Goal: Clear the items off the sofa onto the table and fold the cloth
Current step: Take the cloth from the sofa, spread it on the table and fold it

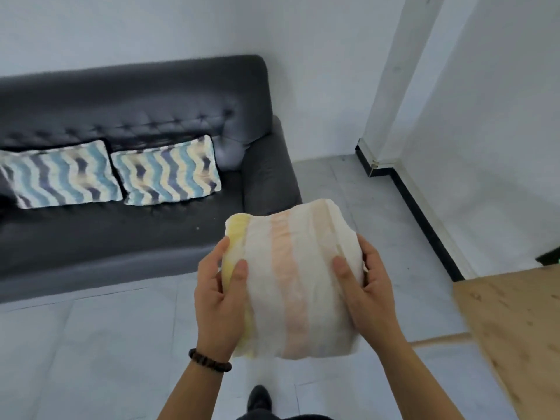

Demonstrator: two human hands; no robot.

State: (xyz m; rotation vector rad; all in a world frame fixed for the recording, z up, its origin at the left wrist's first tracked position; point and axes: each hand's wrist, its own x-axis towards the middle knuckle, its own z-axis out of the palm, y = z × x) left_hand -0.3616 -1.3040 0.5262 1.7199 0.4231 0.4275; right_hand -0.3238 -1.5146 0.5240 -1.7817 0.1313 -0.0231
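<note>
A folded cloth (291, 277), white with yellow and orange stripes, is held in the air over the grey floor in front of the sofa's right end. My left hand (216, 301) grips its left edge, thumb on top. My right hand (368, 294) grips its right edge the same way. The dark grey sofa (151, 116) stands at the left against the wall. Its seat holds two wavy blue-and-cream striped cushions (63, 177) (168, 172) leaning against the backrest. A light wooden table (521, 322) shows at the right edge.
White walls and a corner pillar (391, 86) with dark skirting stand at the right. A dark object (548, 256) sits at the far right beyond the table. My dark shoe (259, 398) is on the tiled floor below the cloth.
</note>
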